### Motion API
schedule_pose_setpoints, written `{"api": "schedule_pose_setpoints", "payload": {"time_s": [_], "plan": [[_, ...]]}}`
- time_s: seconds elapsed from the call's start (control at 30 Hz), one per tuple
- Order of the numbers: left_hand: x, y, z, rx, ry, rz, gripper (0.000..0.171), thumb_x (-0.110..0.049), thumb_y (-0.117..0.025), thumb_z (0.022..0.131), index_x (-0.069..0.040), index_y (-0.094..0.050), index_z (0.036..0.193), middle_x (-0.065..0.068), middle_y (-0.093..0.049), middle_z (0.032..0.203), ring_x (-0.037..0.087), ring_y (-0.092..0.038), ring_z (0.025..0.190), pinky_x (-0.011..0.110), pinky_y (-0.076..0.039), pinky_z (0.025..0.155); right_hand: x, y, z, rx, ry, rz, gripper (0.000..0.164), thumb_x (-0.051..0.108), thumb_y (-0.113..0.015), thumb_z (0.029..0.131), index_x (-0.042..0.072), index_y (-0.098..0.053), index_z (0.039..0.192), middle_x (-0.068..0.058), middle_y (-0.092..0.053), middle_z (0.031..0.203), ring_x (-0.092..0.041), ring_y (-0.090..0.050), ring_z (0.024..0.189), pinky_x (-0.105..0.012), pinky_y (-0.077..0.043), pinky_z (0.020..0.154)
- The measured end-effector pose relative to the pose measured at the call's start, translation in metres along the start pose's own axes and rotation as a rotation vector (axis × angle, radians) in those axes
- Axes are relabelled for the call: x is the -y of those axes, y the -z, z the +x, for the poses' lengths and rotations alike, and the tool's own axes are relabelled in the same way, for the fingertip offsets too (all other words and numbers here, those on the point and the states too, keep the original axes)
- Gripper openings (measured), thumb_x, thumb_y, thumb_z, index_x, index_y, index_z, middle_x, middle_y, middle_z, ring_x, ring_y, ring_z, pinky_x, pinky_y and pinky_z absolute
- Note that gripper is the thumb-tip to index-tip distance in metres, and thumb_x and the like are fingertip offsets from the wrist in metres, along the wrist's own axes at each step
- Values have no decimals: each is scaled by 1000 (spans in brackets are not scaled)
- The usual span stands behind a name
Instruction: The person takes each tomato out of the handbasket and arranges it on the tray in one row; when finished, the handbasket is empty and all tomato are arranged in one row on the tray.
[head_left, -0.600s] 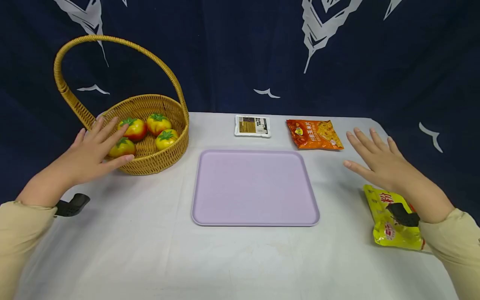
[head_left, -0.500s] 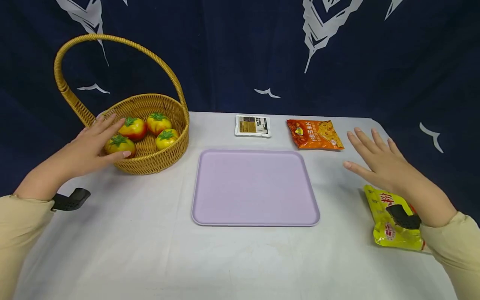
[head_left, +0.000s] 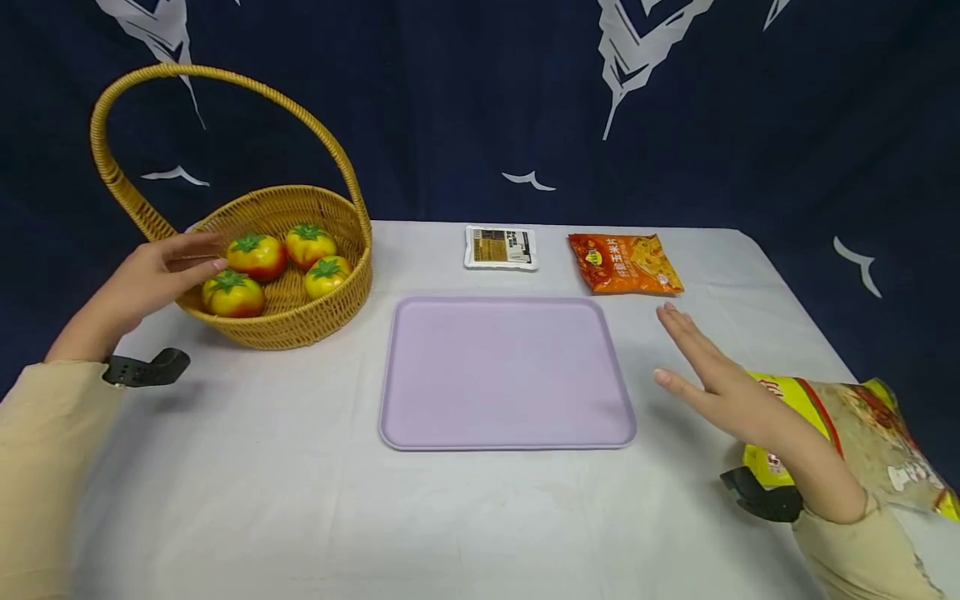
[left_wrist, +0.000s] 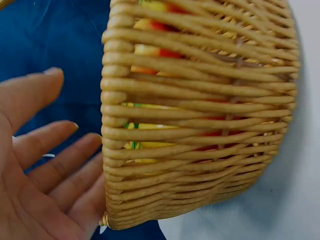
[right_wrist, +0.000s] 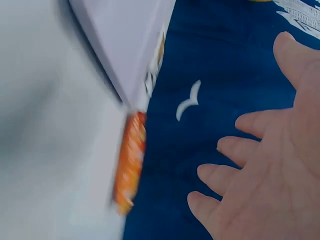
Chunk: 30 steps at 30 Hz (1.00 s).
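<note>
Centrally, a pale lilac rectangular tray with rounded corners [head_left: 510, 375] lies flat on the white-covered surface [head_left: 300, 508]. To its left stands a golden-brown wicker basket with a tall arched handle [head_left: 318, 323], containing four glossy red-and-yellow fruits with green leafy tops [head_left: 234, 297]. The left hand [head_left: 153, 279] is at the basket's left rim, its fingers loosely bent and grasping nothing; contact with the wicker cannot be told. Right of the tray, the right hand [head_left: 720, 392] hovers with fingers extended and free, near a yellow-and-beige printed plastic bag [head_left: 873, 433].
</note>
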<state>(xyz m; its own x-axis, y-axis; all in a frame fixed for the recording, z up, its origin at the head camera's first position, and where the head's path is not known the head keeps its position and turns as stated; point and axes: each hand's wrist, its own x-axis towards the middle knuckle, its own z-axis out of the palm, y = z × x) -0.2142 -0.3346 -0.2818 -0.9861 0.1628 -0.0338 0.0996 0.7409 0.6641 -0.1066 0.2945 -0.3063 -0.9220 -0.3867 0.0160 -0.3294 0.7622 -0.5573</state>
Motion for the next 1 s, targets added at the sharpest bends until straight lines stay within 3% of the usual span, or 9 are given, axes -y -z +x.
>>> {"api": "schedule_pose_setpoints", "payload": {"time_s": [0.1,0.2,0.3,0.37,0.43,0.6,0.8,1.0], "plan": [[4,3,4,5,45,31,69,-46,-51,93,0,-34,143,25,-41,136,8,-46,102,4,-36,67,-1,-16,-3,5,-4,64,75,26,-56,95,18,-8,152,-12,-4,155,-35,-5,138,-64,-15,101],[7,5,7,43,39,72,70,-43,-53,93,2,-33,142,28,-42,134,20,-47,109,4,-35,68,-4,-32,-6,18,-27,137,73,25,-57,95,18,-12,151,-11,-9,154,-35,-9,138,-63,-17,101],[10,6,8,102,1,102,68,-37,-57,93,3,-32,142,29,-41,134,35,-43,118,24,-43,88,-8,-44,-9,30,-40,206,71,25,-58,94,16,-16,151,-12,-11,154,-37,-11,137,-63,-16,101],[11,7,9,144,-18,121,67,-33,-60,92,4,-32,141,30,-39,135,42,-38,120,44,-39,96,-11,-50,-8,38,-37,226,70,24,-59,94,12,-19,150,-14,-13,153,-38,-12,137,-62,-16,101],[12,7,10,185,-25,141,67,-30,-62,91,6,-33,140,31,-37,136,45,-35,122,62,-29,95,-14,-55,-8,51,-27,227,69,23,-60,93,9,-22,149,-15,-14,153,-38,-12,136,-60,-16,102],[11,3,14,249,-26,224,69,-31,-66,88,6,-37,138,34,-33,136,48,-32,120,65,-28,92,-21,-61,-10,71,-43,199,72,26,-62,91,9,-22,149,-15,-15,153,-37,-13,137,-57,-17,103],[12,-3,16,251,-44,270,68,-33,-68,87,10,-42,133,36,-40,128,47,-37,113,65,-31,91,-24,-64,-11,83,-50,176,76,29,-65,89,11,-22,149,-15,-15,153,-37,-12,137,-56,-16,103],[9,-5,21,269,-31,320,67,-41,-59,91,13,-44,129,36,-43,125,46,-41,109,64,-33,89,-24,-67,-10,85,-58,160,77,30,-65,89,12,-21,150,-18,-14,152,-38,-12,137,-59,-17,103]]}}
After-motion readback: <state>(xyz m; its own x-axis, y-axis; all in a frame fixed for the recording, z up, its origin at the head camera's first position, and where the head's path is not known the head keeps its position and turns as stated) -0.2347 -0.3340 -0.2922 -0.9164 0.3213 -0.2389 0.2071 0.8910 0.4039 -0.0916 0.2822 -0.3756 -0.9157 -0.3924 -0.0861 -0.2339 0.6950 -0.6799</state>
